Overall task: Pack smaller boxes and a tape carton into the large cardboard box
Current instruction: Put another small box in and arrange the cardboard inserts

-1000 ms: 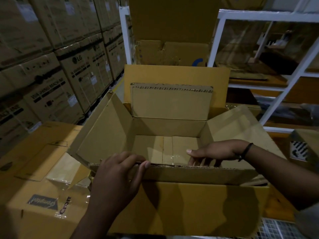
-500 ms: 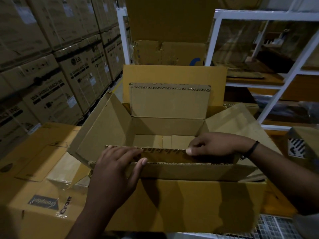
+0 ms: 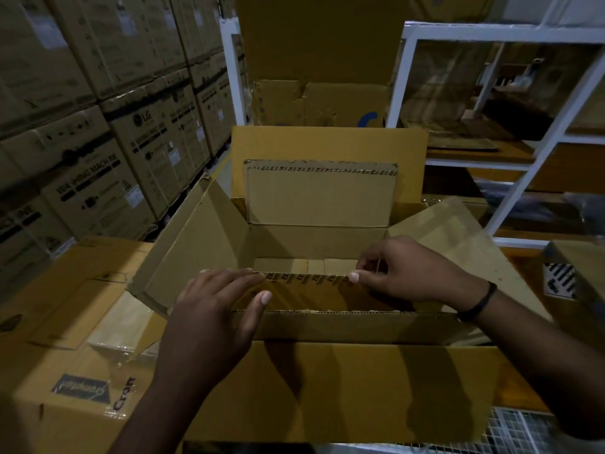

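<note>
A large open cardboard box (image 3: 343,385) stands right in front of me, its flaps spread outward. A smaller open box (image 3: 199,244) sits inside or just behind it, with its taped bottom showing. My left hand (image 3: 219,306) and my right hand (image 3: 409,273) both grip the near flap (image 3: 311,286) of the smaller box by its printed-tape edge, and the flap stands raised. The far flap (image 3: 317,198) stands upright. No tape carton is in sight.
A closed Crompton carton (image 3: 65,371) lies at the left. Stacked LG cartons (image 3: 114,142) form a wall at the far left. A white metal rack (image 3: 523,132) with cardboard stands at the right. A small box (image 3: 569,273) sits at the right edge. Wire mesh (image 3: 514,430) shows below.
Both hands have lifted the near flap of the smaller box from folded down to raised. My right hand came out of the box and rose to the flap's edge.
</note>
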The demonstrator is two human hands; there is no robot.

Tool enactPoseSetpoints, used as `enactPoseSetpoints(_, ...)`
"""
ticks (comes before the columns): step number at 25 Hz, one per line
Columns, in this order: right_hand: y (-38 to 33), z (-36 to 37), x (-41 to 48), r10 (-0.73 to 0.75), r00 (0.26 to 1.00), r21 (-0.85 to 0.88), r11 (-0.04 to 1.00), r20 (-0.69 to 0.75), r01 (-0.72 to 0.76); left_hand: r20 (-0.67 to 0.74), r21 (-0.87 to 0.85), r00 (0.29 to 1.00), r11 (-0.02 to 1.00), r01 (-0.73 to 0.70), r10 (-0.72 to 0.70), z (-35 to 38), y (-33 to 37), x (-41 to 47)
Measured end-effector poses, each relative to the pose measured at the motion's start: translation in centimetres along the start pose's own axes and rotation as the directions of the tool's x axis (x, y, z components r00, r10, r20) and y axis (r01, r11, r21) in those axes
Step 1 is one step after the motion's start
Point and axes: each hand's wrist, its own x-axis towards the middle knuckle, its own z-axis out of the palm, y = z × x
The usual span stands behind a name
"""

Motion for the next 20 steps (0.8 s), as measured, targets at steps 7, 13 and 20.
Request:
enactPoseSetpoints(7, 0.2, 0.3, -0.2, 0.049, 0.998, 0.006, 0.999, -0.047, -0.049, -0.016, 0.003, 1.0, 1.0, -0.011, 0.011, -0.3, -0.2, 0.5)
enactPoseSetpoints(13, 0.2, 0.5, 0.1, 0.088, 0.994, 0.002, 0.996, -0.058, -0.088, -0.034, 0.002, 0.999, 1.0, -0.027, 0.027, -0.2, -0.2, 0.4)
enactPoseSetpoints(20, -1.3, 0.6, -0.8, 0.001, 0.998, -0.23, 0.973, 0.068, 0.015, 0.023, 0.071, 1.0, 0.997, -0.022, 0.02, -0.6, -1.2, 1.1)
